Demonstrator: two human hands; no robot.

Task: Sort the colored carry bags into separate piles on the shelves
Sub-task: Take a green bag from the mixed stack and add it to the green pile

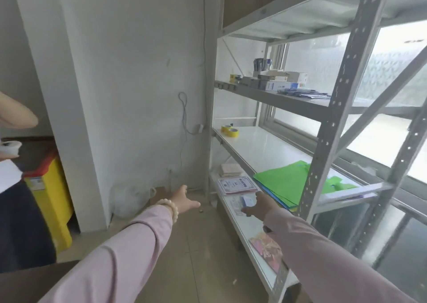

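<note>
My right grip (258, 204) is low and right of centre in the frame, just beside the near corner of the stack of carry bags (284, 180). Its fingers are half curled and blurred, and I cannot tell whether they pinch anything. My left grip (182, 201) hangs over the floor at centre-low, fingers spread, holding nothing.

The bags lie flat on the white shelf (258, 145), green on top, with blue and yellow edges showing beneath at the near corner. I reckon I should take only the green ones by that corner and steady the rest with my left so the stack doesn't slide off the edge. Then I would lay them on the bare stretch up-left of the stack, toward the tape rolls (230, 130).

The yellow bin (50, 198) at lower left has its red lid on, so its contents are hidden. The pen holder (260, 65) on the shelf above has pens standing in it
</note>
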